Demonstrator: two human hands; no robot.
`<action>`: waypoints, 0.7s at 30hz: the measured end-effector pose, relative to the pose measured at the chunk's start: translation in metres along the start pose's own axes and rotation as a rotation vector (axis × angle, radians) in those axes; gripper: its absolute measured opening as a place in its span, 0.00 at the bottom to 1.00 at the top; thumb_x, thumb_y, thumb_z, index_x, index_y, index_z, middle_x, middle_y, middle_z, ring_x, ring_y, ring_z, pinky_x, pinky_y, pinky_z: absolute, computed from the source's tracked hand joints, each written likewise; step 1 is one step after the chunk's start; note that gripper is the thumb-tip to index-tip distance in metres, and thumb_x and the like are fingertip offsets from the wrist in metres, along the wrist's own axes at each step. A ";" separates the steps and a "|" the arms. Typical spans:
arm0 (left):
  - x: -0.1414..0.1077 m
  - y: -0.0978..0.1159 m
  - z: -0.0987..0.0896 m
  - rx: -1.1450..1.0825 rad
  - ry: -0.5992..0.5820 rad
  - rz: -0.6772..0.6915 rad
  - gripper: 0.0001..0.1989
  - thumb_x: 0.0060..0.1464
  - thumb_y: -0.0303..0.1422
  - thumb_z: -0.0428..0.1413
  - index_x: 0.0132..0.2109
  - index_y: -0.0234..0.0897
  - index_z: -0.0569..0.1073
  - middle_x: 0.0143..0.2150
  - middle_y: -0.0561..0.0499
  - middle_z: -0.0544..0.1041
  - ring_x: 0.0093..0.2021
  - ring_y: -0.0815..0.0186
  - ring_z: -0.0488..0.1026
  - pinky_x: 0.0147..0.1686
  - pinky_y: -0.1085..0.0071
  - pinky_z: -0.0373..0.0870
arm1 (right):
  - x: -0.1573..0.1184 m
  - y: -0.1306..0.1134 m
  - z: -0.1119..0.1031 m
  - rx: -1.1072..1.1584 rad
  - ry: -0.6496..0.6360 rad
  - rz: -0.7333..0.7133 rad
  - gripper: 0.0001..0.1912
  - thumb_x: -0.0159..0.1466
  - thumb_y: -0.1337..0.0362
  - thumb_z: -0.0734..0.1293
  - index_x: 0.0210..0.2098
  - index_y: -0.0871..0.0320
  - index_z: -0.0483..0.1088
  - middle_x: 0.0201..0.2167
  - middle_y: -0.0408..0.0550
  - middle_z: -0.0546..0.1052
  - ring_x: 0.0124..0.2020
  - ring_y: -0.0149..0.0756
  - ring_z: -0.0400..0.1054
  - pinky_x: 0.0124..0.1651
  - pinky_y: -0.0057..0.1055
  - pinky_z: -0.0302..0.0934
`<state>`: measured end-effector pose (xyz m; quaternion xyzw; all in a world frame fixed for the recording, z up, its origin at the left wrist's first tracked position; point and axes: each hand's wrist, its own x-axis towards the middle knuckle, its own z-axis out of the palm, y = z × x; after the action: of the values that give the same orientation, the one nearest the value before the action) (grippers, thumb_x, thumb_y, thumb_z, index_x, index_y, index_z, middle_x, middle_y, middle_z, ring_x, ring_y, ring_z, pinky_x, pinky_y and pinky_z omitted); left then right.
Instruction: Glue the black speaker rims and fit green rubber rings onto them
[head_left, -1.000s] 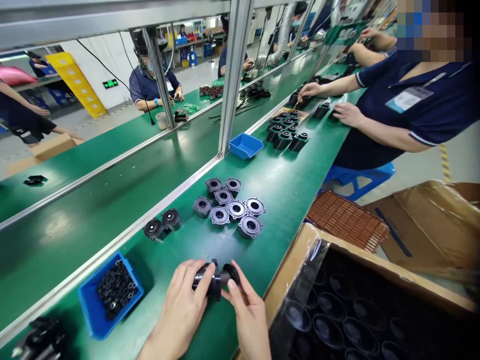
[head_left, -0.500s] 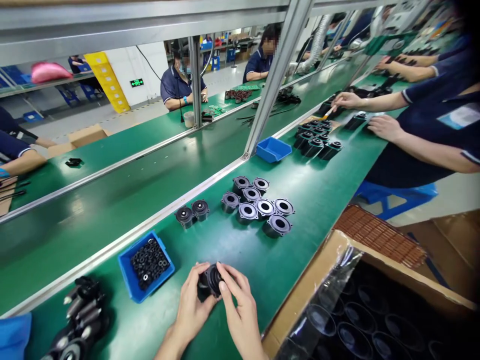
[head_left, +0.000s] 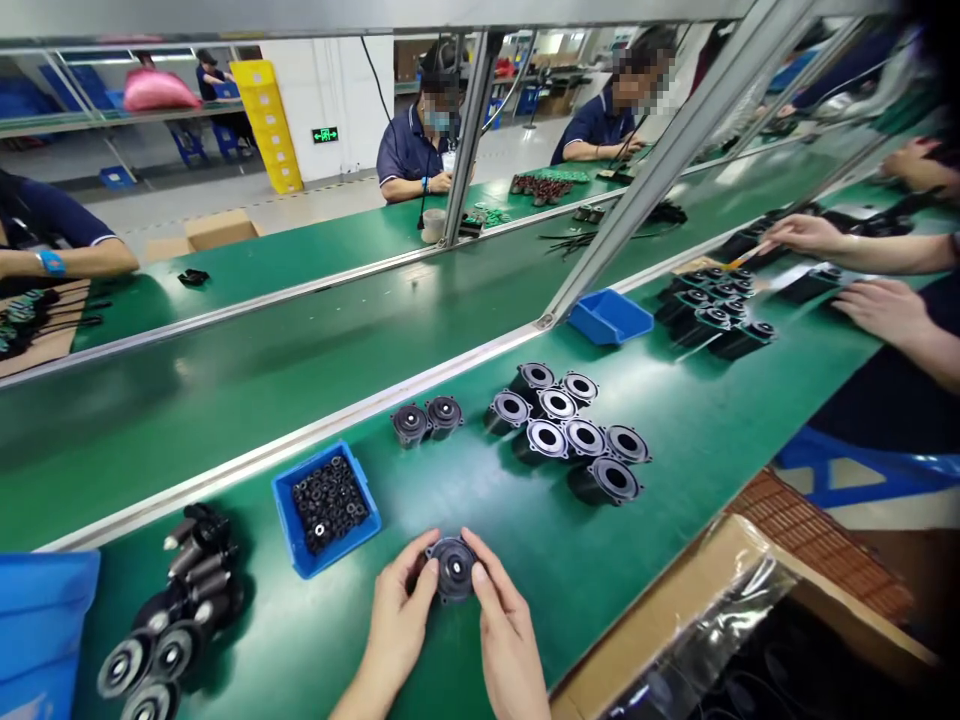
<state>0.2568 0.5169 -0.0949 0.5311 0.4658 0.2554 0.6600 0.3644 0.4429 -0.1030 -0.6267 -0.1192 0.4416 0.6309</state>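
Note:
Between my two hands is a round black housing (head_left: pixel 454 568) with a ridged top and a small white centre. My left hand (head_left: pixel 405 600) grips its left side, thumb on the rim. On the right side, my right hand (head_left: pixel 502 610) holds the same part with thumb and fingers. Just beyond, to the left, a blue bin (head_left: pixel 369 525) holds many small black rings (head_left: pixel 330 500). Two similar black housings (head_left: pixel 427 420) stand together past the bin. To their right is a group of several open-centred black housings (head_left: pixel 585 437).
Several black motor-like parts (head_left: pixel 187 590) lie at the left beside a blue container (head_left: pixel 45 620). A cardboard box (head_left: pixel 637 640) with plastic film stands at the right edge. A metal post (head_left: pixel 637 190) rises by another blue bin (head_left: pixel 611 318). A co-worker's hands (head_left: pixel 885 300) work at right.
The housing between my hands has turned from tilted sideways to top side up. Both hands now hold opposite sides of it. The camera view has shifted.

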 end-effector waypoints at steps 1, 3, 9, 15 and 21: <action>0.002 0.001 0.000 0.008 -0.003 -0.006 0.24 0.55 0.46 0.57 0.54 0.38 0.76 0.53 0.44 0.79 0.53 0.55 0.75 0.57 0.61 0.70 | 0.001 -0.001 -0.001 0.024 0.020 0.025 0.28 0.59 0.42 0.68 0.53 0.50 0.73 0.59 0.48 0.71 0.63 0.47 0.60 0.66 0.42 0.54; 0.005 0.005 -0.003 0.013 -0.036 -0.036 0.24 0.53 0.46 0.59 0.53 0.38 0.76 0.51 0.43 0.80 0.50 0.55 0.77 0.55 0.60 0.71 | 0.005 -0.002 -0.004 0.027 0.038 0.052 0.30 0.57 0.42 0.69 0.53 0.50 0.73 0.59 0.49 0.71 0.62 0.48 0.61 0.65 0.44 0.56; 0.015 0.017 -0.017 -0.080 -0.178 -0.167 0.27 0.47 0.46 0.65 0.51 0.36 0.77 0.53 0.40 0.78 0.55 0.50 0.73 0.54 0.56 0.72 | 0.020 -0.006 -0.019 -0.244 -0.116 -0.133 0.24 0.61 0.45 0.67 0.47 0.55 0.78 0.51 0.55 0.77 0.54 0.48 0.71 0.60 0.42 0.63; 0.015 0.004 -0.013 0.032 -0.065 -0.083 0.23 0.47 0.46 0.64 0.48 0.39 0.79 0.50 0.42 0.79 0.53 0.51 0.74 0.55 0.55 0.71 | 0.022 -0.003 -0.019 -0.345 -0.110 -0.280 0.19 0.66 0.50 0.64 0.45 0.54 0.78 0.48 0.55 0.79 0.49 0.44 0.74 0.54 0.36 0.69; 0.013 0.006 -0.007 -0.108 -0.075 -0.245 0.32 0.43 0.55 0.63 0.49 0.38 0.76 0.52 0.40 0.76 0.52 0.49 0.74 0.37 0.61 0.78 | 0.022 -0.006 -0.017 -0.251 -0.140 -0.142 0.24 0.63 0.45 0.65 0.45 0.56 0.77 0.47 0.55 0.79 0.50 0.46 0.74 0.56 0.39 0.67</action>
<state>0.2567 0.5328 -0.0935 0.4431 0.4879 0.1775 0.7308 0.3916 0.4477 -0.1094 -0.6584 -0.2611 0.4199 0.5675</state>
